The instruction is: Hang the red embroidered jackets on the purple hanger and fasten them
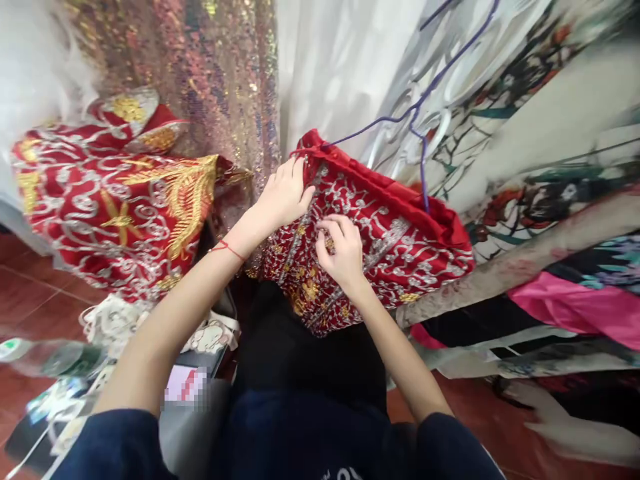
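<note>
garment point(390, 233): red, silver-gold scrollwork | hanger point(400, 117): purple | floor point(20, 280): red-brown

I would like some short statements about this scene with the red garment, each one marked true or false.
1. Both hands touch the red garment. True: the left hand rests near its top edge, the right hand on its embroidery.
2. The garment hangs on a yellow hanger. False: the hanger is purple.
3. The left wrist wears a red string. True.
4. The garment's embroidery is blue. False: it is silver and gold.
5. A second red embroidered garment lies to the left. True.
6. The floor is green carpet. False: it is reddish tile.
</note>
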{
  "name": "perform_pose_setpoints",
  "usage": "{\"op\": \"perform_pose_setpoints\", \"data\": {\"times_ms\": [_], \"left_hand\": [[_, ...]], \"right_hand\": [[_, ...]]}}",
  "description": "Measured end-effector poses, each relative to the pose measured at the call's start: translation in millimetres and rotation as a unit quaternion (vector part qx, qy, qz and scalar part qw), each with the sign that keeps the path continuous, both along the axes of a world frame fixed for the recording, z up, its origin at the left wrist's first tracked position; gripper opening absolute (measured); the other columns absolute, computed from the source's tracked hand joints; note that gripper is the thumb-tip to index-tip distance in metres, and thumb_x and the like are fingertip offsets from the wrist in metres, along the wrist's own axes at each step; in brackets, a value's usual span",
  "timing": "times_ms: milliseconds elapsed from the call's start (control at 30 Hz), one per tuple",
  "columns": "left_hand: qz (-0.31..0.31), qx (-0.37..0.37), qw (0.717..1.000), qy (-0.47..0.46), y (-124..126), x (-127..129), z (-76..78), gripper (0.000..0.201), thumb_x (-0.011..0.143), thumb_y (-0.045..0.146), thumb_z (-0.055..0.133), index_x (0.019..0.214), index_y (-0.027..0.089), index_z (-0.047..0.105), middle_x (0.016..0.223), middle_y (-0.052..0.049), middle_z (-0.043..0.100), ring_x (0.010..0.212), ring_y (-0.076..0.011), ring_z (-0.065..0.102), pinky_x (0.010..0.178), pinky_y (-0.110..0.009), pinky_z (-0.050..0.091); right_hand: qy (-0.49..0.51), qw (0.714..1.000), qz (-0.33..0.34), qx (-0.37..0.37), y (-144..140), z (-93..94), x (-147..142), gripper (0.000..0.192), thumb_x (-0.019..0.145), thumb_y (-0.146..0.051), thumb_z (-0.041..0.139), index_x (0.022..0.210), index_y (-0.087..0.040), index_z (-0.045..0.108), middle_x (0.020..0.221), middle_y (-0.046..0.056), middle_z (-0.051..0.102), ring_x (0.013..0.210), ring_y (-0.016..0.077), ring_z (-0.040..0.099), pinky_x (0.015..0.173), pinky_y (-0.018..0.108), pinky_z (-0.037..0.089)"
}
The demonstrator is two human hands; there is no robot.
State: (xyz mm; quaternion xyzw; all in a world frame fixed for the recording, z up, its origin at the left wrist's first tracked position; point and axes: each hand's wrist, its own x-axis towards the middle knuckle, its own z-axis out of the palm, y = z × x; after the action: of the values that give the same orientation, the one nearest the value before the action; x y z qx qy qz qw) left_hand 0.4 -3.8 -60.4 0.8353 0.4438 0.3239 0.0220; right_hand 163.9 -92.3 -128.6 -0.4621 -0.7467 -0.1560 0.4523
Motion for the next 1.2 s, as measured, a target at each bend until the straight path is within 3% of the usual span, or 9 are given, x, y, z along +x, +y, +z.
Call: {"op": "perform_pose_setpoints", "data": {"times_ms": [167, 300, 400, 500, 600, 700, 833, 1000, 1200], "left_hand": [[0.019, 0.071, 0.991, -0.112, 61.0, 38.4, 20.1, 0.048, 0.100, 0.042, 0.036, 0.141, 0.020, 0.046, 0.155, -0.018, 0.040, 0.149, -0.0336, 0.028, 0.120, -0.057, 0.021], [0.004, 0.048, 0.996, -0.076, 79.5, 32.7, 19.2, 0.046, 0.102, 0.049, 0.032, 0.116, 0.020, 0.064, 0.133, -0.015, 0.057, 0.135, -0.0322, 0.041, 0.113, -0.054, 0.029], [0.037, 0.040, 0.993, -0.105, 56.8, 17.8, 11.0, 0.058, 0.104, 0.048, 0.019, 0.105, 0.021, 0.070, 0.117, -0.012, 0.063, 0.122, -0.0294, 0.048, 0.106, -0.050, 0.031], [0.056, 0.057, 0.989, -0.121, 6.9, 4.5, 5.5, 0.068, 0.106, 0.041, 0.006, 0.108, 0.025, 0.072, 0.107, -0.007, 0.064, 0.111, -0.0237, 0.053, 0.099, -0.045, 0.029], [0.070, 0.077, 0.992, -0.077, -45.6, 3.6, 2.9, 0.056, 0.107, 0.037, 0.015, 0.124, 0.028, 0.068, 0.109, -0.005, 0.065, 0.103, -0.0212, 0.055, 0.092, -0.042, 0.027], [0.104, 0.091, 0.988, -0.068, -76.9, 13.1, -0.5, 0.042, 0.106, 0.035, 0.031, 0.130, 0.029, 0.065, 0.112, -0.005, 0.065, 0.104, -0.0207, 0.056, 0.089, -0.041, 0.026], [0.132, 0.105, 0.983, -0.068, -83.8, 25.3, -6.9, 0.037, 0.104, 0.033, 0.039, 0.130, 0.030, 0.065, 0.114, -0.006, 0.065, 0.104, -0.0212, 0.056, 0.088, -0.040, 0.027], [0.145, 0.107, 0.981, -0.073, -79.1, 31.1, -9.6, 0.034, 0.103, 0.038, 0.043, 0.125, 0.029, 0.067, 0.111, -0.007, 0.065, 0.104, -0.0223, 0.056, 0.090, -0.041, 0.027], [0.150, 0.100, 0.981, -0.075, -72.8, 31.9, -11.2, 0.033, 0.102, 0.041, 0.042, 0.124, 0.031, 0.066, 0.111, -0.006, 0.064, 0.105, -0.0232, 0.056, 0.092, -0.042, 0.027]], "right_hand": [[0.001, 0.995, -0.045, -0.087, -3.3, -1.6, 62.3, 0.017, 0.093, -0.018, 0.048, 0.090, -0.019, 0.065, 0.081, 0.003, 0.070, 0.066, 0.0141, 0.062, 0.064, 0.025, 0.046], [-0.003, 0.992, -0.039, -0.123, 1.0, -9.7, 91.3, 0.017, 0.093, -0.019, 0.047, 0.089, -0.020, 0.064, 0.086, 0.005, 0.072, 0.076, 0.0170, 0.066, 0.070, 0.027, 0.049], [0.028, 0.990, 0.026, -0.139, 6.5, -15.2, 82.4, 0.017, 0.095, -0.020, 0.047, 0.092, -0.021, 0.064, 0.090, 0.006, 0.071, 0.086, 0.0195, 0.067, 0.081, 0.031, 0.053], [0.103, 0.975, 0.102, -0.166, 7.0, -16.7, 50.1, 0.017, 0.096, -0.025, 0.050, 0.108, -0.020, 0.062, 0.101, 0.008, 0.070, 0.094, 0.0197, 0.068, 0.085, 0.033, 0.055], [0.160, 0.961, 0.137, -0.179, 0.5, -13.3, 12.3, 0.029, 0.093, -0.034, 0.060, 0.118, -0.020, 0.057, 0.108, 0.010, 0.069, 0.098, 0.0213, 0.068, 0.085, 0.035, 0.056], [0.255, 0.943, 0.130, -0.171, -6.8, -8.9, -14.0, 0.026, 0.090, -0.037, 0.064, 0.109, -0.020, 0.057, 0.099, 0.008, 0.071, 0.087, 0.0205, 0.069, 0.080, 0.034, 0.057], [0.370, 0.898, 0.117, -0.204, -11.9, -10.0, -22.7, 0.015, 0.095, -0.035, 0.056, 0.094, -0.021, 0.059, 0.078, 0.001, 0.068, 0.066, 0.0146, 0.063, 0.065, 0.028, 0.053], [0.471, 0.835, 0.143, -0.246, -20.4, -16.1, -9.9, 0.017, 0.097, -0.034, 0.052, 0.099, -0.020, 0.060, 0.078, 0.001, 0.069, 0.065, 0.0129, 0.065, 0.064, 0.026, 0.053], [0.541, 0.804, 0.121, -0.215, -25.4, -13.6, 3.9, 0.012, 0.090, -0.021, 0.051, 0.101, -0.023, 0.053, 0.060, -0.008, 0.060, 0.049, 0.0095, 0.054, 0.050, 0.021, 0.043]]}}
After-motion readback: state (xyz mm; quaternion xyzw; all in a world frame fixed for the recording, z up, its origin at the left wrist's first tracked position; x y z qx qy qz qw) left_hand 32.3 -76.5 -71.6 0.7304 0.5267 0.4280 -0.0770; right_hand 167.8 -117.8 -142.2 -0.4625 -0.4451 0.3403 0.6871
